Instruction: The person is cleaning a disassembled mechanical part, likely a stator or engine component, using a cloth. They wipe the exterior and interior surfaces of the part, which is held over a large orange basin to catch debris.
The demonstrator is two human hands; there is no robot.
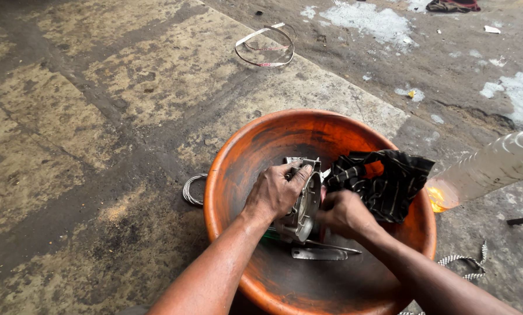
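A round orange basin [226, 157] sits on the stained concrete floor. Inside it, my left hand [276, 192] grips a grey metal engine casing [304, 213], holding it on edge. My right hand [346, 213] is closed on a dark striped rag [390, 181] and presses it against the casing's right side. The rag hangs over the basin's far right rim. A flat metal piece [318, 254] and a thin rod [331, 246] lie on the basin's bottom under the casing.
A clear plastic bottle [489, 166] lies tilted at the basin's right. A coil of wire [192, 189] rests by the left rim. A looped white strap [265, 48] lies farther off. A braided cord [469, 262] is at lower right.
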